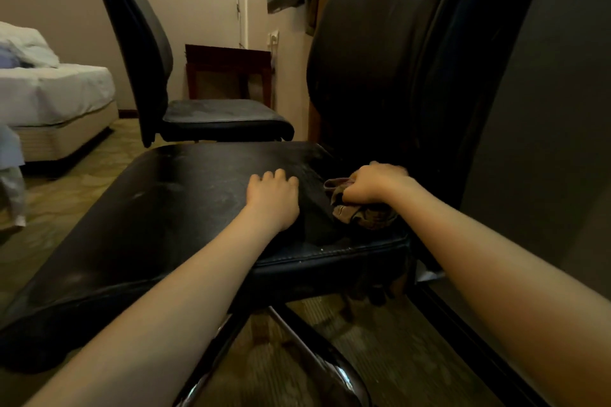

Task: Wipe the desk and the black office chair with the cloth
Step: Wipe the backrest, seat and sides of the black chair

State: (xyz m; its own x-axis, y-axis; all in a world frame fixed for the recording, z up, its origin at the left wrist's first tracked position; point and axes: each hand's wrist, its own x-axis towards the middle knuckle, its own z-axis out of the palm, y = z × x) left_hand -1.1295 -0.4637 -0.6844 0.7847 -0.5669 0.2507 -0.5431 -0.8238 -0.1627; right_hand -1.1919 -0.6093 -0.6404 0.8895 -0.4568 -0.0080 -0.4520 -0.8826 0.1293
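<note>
1 cloth (pixel 360 213) sits bunched in right hand (pixel 377 183); left hand (pixel 274 198) touches seat (pixel 182 195).

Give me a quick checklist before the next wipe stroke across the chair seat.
1. Cloth gripped in right hand: ok.
2. Cloth touching the seat: ok, bunched at the rear corner by the backrest.
3. Left hand resting on the seat to steady it: ok, though it lies in the path of a leftward stroke.
4. Seat free of loose items: ok.
5. Seat surface clean: not ok, pale smears show.
6. Desk wiped: cannot tell, not in view.
</note>
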